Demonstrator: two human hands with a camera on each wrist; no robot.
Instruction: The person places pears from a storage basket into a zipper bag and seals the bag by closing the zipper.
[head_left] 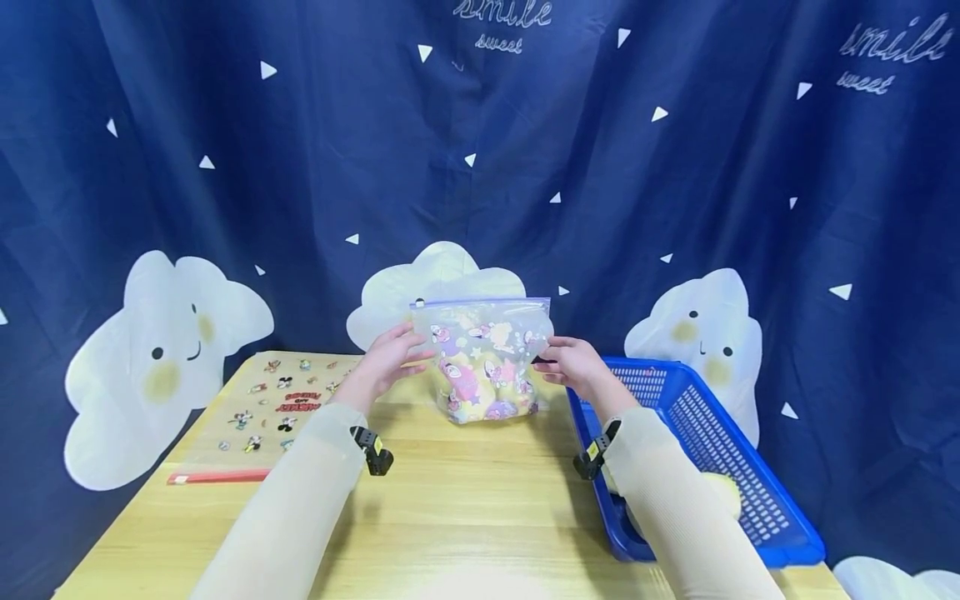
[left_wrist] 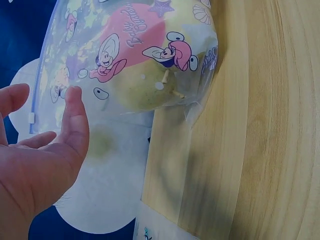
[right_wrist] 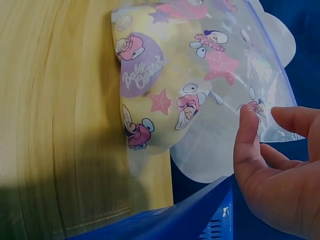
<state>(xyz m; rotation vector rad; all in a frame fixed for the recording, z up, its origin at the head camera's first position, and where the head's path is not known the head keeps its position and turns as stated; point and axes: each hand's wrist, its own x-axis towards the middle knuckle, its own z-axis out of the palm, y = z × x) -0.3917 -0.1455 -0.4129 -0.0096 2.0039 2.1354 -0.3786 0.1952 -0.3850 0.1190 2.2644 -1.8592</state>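
Note:
A clear zip bag [head_left: 487,358] with pink and purple cartoon prints stands upright at the far part of the table, its purple zip edge at the top. Inside it are yellow-green fruits [left_wrist: 140,90] with stems, which look like pears. On the bag's left side is my left hand [head_left: 390,358], fingers spread and loosely bent, with nothing in its grasp. My right hand [head_left: 573,367] is by the bag's right edge, fingers also relaxed. Whether the fingertips of the right hand touch the plastic, I cannot tell. The slider [left_wrist: 31,118] sits at the zip's left end.
A blue perforated basket [head_left: 720,442] is at the right, under my right forearm, with a yellow item [head_left: 725,492] partly hidden in it. To the left lies a flat zip bag [head_left: 262,408] with cartoon prints and a red slider strip. Behind hangs a blue curtain [head_left: 480,217].

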